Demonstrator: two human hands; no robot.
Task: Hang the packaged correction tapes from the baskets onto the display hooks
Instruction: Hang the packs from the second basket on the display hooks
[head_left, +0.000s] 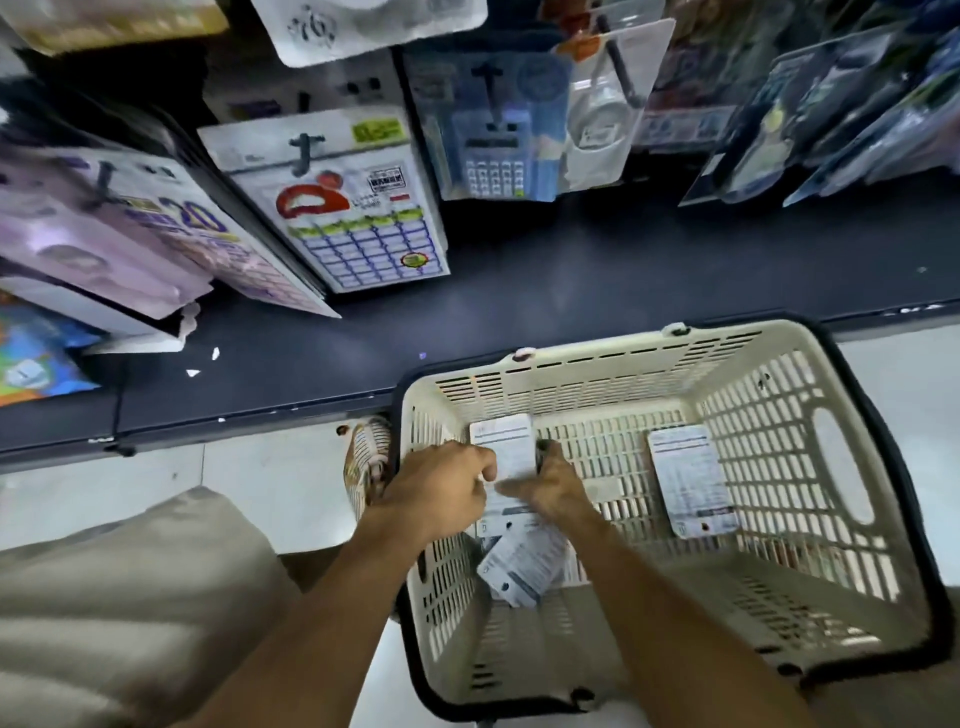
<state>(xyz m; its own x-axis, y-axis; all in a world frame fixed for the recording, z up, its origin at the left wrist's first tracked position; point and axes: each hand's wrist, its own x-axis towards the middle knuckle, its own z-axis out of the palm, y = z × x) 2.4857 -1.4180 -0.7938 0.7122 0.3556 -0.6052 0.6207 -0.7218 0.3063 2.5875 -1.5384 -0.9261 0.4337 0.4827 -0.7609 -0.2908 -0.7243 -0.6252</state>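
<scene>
A cream plastic basket (779, 374) with a dark rim stands on the floor below the shelf. Inside it, both hands meet over a stack of white packaged correction tapes (506, 441). My left hand (441, 486) grips the stack's left edge with curled fingers. My right hand (553, 486) holds its right edge, thumb across the card. Another pack (691, 478) lies flat, back side up, at the basket's right. One or two more packs (522, 569) lie tilted beneath my wrists. Display hooks (306, 150) above carry other goods.
A dark shelf ledge (571, 291) runs across just behind the basket. Hanging calculators (493, 140), sticker cards and blister packs crowd the hooks above. A second cream basket (366, 462) peeks out left of the first. My knee in beige trousers (130, 597) is at lower left.
</scene>
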